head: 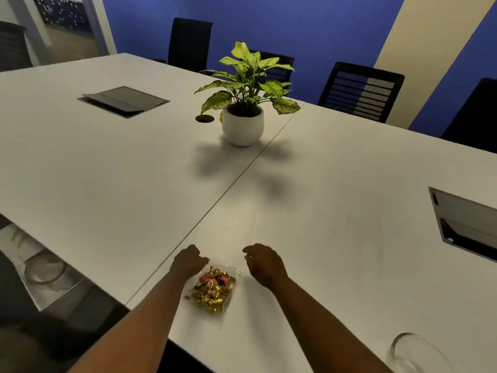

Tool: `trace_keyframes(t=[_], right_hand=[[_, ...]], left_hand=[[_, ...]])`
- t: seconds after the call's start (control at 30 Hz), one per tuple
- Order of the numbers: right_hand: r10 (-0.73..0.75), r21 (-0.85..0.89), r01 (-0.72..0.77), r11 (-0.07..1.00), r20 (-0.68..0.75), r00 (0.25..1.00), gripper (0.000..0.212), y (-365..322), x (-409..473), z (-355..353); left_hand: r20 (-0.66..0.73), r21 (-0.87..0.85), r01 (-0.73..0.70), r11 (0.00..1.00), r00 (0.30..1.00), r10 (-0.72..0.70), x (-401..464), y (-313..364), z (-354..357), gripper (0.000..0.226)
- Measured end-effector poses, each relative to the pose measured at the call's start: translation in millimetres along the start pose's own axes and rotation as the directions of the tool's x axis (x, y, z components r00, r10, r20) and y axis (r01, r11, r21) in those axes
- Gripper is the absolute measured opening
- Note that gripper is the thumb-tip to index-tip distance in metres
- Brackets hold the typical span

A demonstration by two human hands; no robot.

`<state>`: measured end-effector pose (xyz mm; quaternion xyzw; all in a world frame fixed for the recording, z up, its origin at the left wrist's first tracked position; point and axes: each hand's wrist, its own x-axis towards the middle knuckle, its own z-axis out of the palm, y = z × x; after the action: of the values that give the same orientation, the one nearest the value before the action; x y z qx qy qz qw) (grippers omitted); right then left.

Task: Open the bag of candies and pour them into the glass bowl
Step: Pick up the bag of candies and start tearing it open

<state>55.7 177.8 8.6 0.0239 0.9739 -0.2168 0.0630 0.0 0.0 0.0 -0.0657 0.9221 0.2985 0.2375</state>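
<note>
1. Two bare hands hover over the white table (336, 184) near its front edge, one on each side of the bag of candies (213, 289).
2. The bag lies flat and unheld.
3. Left hand (188, 261): fingers curled into a loose fist, empty.
4. Right hand (265, 263): fingers half-curled and apart, empty.
5. The glass bowl (415, 352) sits at the front-right edge.

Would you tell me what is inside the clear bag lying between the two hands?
The clear bag holds mostly gold-wrapped candies, with a few orange-wrapped ones near its top. Any candies underneath the pile are covered.
</note>
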Motion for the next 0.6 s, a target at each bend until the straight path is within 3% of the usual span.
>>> trace_keyframes(t=[0.13, 0.27, 0.43, 0.6], right_hand=[[0.047, 0.033, -0.052, 0.998, 0.132, 0.99, 0.036, 0, -4, 21], [0.08, 0.102, -0.101, 0.99, 0.193, 0.978, 0.037, 2, -1, 25], [0.087, 0.192, -0.127, 0.973, 0.202, 0.976, 0.041, 6, 2, 19], [0.09, 0.33, -0.139, 0.934, 0.159, 0.983, 0.033, 8, 8, 1]], left_hand=[[-0.01, -0.012, 0.016, 1.0, 1.0, -0.016, -4, -7, 11, 0.035], [-0.063, -0.135, -0.016, 0.991, 0.998, 0.008, -5, -12, 20, 0.01], [-0.036, -0.424, -0.118, 0.898, 0.993, 0.114, -10, -8, 21, 0.026], [-0.005, -0.444, -0.217, 0.869, 0.971, 0.24, -17, 11, 12, 0.024]])
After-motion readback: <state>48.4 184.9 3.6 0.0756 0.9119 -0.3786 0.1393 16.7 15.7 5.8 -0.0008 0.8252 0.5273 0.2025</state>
